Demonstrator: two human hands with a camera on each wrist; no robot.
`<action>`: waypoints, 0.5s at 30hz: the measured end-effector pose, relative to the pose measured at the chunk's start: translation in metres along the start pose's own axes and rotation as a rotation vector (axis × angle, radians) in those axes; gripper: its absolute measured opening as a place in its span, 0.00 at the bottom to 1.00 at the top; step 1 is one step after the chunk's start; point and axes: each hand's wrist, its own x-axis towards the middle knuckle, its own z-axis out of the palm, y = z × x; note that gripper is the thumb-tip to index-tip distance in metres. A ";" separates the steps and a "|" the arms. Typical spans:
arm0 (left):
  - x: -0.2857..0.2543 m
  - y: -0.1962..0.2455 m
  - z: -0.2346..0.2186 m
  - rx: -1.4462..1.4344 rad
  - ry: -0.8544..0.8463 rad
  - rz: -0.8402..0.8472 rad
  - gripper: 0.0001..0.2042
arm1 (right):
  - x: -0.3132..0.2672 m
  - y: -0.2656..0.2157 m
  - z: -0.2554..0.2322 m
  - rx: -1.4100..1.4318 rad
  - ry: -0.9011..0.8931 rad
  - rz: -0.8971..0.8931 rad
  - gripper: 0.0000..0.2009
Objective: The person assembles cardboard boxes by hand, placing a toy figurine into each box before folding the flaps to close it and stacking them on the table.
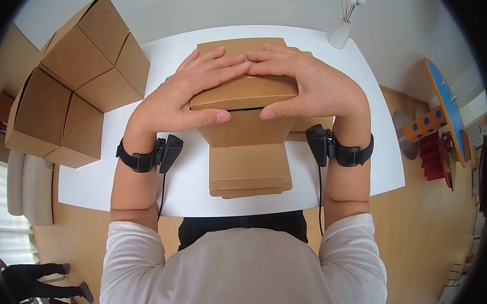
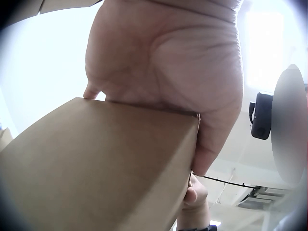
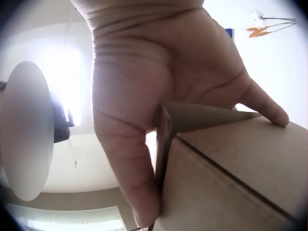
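Observation:
A brown cardboard box (image 1: 245, 127) stands upright in the middle of the white table. My left hand (image 1: 194, 91) lies spread over the left part of its lid (image 1: 244, 94), with the thumb on the front face just below the lid's edge. Over the right part lies my right hand (image 1: 307, 86), thumb likewise on the front. The fingertips of both hands come close together on top. A dark gap shows under the lid's front edge. In the right wrist view, a raised cardboard edge (image 3: 207, 113) stands off the box corner beneath the palm.
Flat cardboard pieces (image 1: 250, 188) lie stacked in front of the box, and more cardboard (image 1: 241, 42) shows behind it. Several closed boxes (image 1: 79, 83) are piled at the table's left. A white vase (image 1: 340, 35) stands at the back right corner.

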 end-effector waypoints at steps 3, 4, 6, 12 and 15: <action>-0.001 0.003 0.000 0.018 -0.041 0.016 0.35 | 0.000 -0.002 -0.001 0.008 -0.021 -0.005 0.36; -0.001 0.004 -0.001 0.015 -0.056 0.014 0.34 | 0.000 -0.002 -0.001 0.013 -0.032 -0.009 0.36; -0.001 0.004 -0.002 0.010 -0.084 0.012 0.34 | 0.000 -0.003 -0.001 0.006 -0.043 -0.004 0.37; -0.001 0.002 -0.002 -0.007 -0.111 0.005 0.34 | -0.001 -0.003 0.000 0.008 -0.059 -0.024 0.39; -0.001 0.001 -0.003 -0.014 -0.124 0.003 0.34 | -0.001 -0.002 0.000 0.002 -0.066 -0.046 0.40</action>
